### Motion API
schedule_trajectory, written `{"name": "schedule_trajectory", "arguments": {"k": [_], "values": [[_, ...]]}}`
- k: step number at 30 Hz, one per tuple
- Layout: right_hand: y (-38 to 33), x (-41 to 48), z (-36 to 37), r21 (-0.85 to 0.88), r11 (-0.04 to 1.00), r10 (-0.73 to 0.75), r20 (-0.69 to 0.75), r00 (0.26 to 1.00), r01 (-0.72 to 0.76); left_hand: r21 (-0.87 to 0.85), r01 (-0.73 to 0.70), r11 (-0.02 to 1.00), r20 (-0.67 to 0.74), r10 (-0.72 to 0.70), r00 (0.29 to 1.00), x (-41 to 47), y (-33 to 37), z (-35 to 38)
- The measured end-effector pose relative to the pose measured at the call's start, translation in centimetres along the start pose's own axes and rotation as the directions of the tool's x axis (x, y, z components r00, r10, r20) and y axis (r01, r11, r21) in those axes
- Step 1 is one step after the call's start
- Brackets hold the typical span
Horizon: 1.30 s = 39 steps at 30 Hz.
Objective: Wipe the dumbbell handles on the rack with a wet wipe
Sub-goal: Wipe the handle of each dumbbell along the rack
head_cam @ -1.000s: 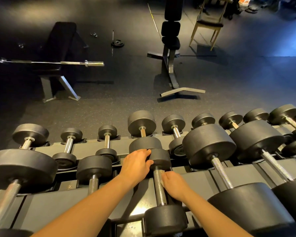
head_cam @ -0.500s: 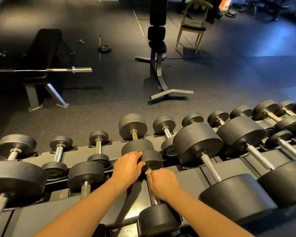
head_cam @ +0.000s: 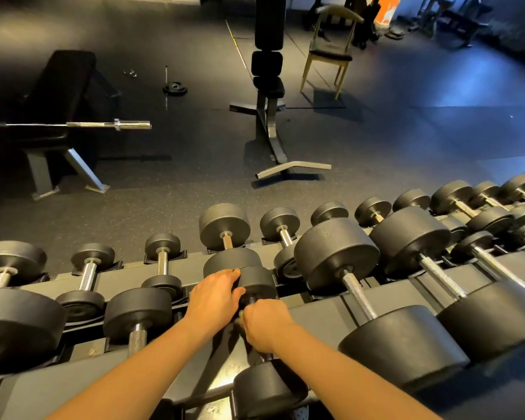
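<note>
From the head camera, the only view I have, the rack (head_cam: 314, 310) runs across the lower half of the frame, and the dumbbell (head_cam: 256, 283) being worked on sits just below centre, lying from about 12 to 6 o'clock in its cradle. The left hand (head_cam: 214, 295) is at 11 o'clock of that dumbbell, with its fingers curled over the edge of the far head. I judge this is to stop the weight rolling or sliding while the bar is rubbed. The right hand (head_cam: 267, 325) is closed in a fist round the handle (head_cam: 265, 357), of which only a dark sliver shows near the close head. I expect the wet wipe is wrapped inside that fist, but I cannot make it out. A larger dumbbell (head_cam: 337, 253) lies in the next cradle at 3 o'clock, near the right forearm. Many handles to either side remain to be done, so I judge the task is far from finished. Beyond the rack, a bench (head_cam: 64, 83) stands at 10 o'clock and a chair (head_cam: 328, 53) at 1 o'clock.
</note>
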State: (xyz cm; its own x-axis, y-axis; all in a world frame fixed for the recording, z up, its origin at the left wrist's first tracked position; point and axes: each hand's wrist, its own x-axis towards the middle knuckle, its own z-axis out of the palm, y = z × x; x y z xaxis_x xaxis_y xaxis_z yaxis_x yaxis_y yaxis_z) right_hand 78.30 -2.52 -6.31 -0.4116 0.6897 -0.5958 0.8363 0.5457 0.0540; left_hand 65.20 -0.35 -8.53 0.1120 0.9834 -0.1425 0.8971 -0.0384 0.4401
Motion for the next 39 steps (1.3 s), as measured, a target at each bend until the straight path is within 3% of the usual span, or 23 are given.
{"name": "schedule_trajectory", "arguments": {"k": [3, 5, 7, 9, 11, 16, 20, 23, 25, 28, 30, 33, 35, 37, 39], "values": [[-0.7, -0.4, -0.1, -0.117, 0.991, -0.042, 0.185, 0.982, 0.065, -0.021, 0.006, 1.0, 0.0, -0.006, 1.0, 0.0, -0.2, 0.0], [0.1, -0.7, -0.8, -0.019, 0.999, -0.037, 0.254, 0.967, 0.044, -0.027, 0.007, 1.0, 0.001, -0.007, 1.0, -0.1, -0.3, 0.2], [1.0, -0.3, -1.5, 0.098, 0.995, 0.001, 0.155, 0.988, -0.016, -0.034, 0.012, 0.999, 0.006, -0.012, 1.0, 0.0, -0.4, 0.2], [1.6, 0.5, -1.4, 0.197, 0.973, 0.131, -0.057, 0.99, -0.117, -0.047, 0.02, 0.999, 0.008, -0.02, 1.0, 0.0, -0.4, 0.2], [1.6, 1.0, -0.7, 0.329, 0.923, 0.243, -0.103, 0.965, -0.198, -0.053, 0.028, 0.998, 0.007, -0.028, 1.0, -0.1, -0.4, 0.3], [1.9, -1.1, 1.1, 0.432, 0.886, 0.117, 0.146, 0.982, -0.169, -0.06, 0.016, 0.998, 0.005, -0.016, 1.0, -0.3, -0.4, 0.2], [3.2, -1.9, 1.0, 0.589, 0.787, -0.05, 0.357, 0.933, -0.184, -0.059, 0.006, 0.998, 0.015, -0.005, 1.0, -0.2, -0.4, 0.1], [4.3, 0.6, 1.1, 0.737, 0.618, 0.24, 0.154, 0.959, -0.273, -0.058, 0.002, 0.998, 0.016, -0.001, 1.0, -0.2, -0.4, 0.0], [4.0, 1.8, 1.7, 0.743, 0.6, 0.336, 0.101, 0.936, -0.296, -0.048, 0.006, 0.999, 0.013, -0.005, 1.0, -0.2, -0.3, 0.0], [3.5, 1.1, 3.0, 0.703, 0.67, 0.223, 0.114, 0.968, -0.237, -0.048, 0.011, 0.999, 0.025, -0.01, 1.0, -0.2, -0.3, -0.1], [4.1, -0.6, 3.0, 0.719, 0.661, 0.108, 0.195, 0.975, -0.217, -0.048, 0.006, 0.999, 0.025, -0.004, 1.0, -0.2, -0.4, 0.0], [5.0, -2.7, 1.8, 0.612, 0.768, -0.062, 0.366, 0.928, -0.19, -0.037, -0.005, 0.999, 0.024, 0.006, 1.0, -0.4, -0.3, 0.0], [5.5, -2.6, 1.1, 0.601, 0.776, -0.119, 0.436, 0.892, -0.19, -0.034, -0.008, 0.999, 0.021, 0.009, 1.0, -0.5, -0.3, -0.1], [5.6, -1.4, 1.0, 0.678, 0.685, -0.034, 0.397, 0.917, -0.268, -0.049, -0.001, 0.999, 0.02, 0.002, 1.0, -0.5, -0.2, -0.3], [5.4, 0.7, 1.7, 0.786, 0.529, 0.202, 0.249, 0.947, -0.319, -0.07, 0.008, 0.998, 0.014, -0.007, 1.0, -0.5, -0.2, -0.4]]}}
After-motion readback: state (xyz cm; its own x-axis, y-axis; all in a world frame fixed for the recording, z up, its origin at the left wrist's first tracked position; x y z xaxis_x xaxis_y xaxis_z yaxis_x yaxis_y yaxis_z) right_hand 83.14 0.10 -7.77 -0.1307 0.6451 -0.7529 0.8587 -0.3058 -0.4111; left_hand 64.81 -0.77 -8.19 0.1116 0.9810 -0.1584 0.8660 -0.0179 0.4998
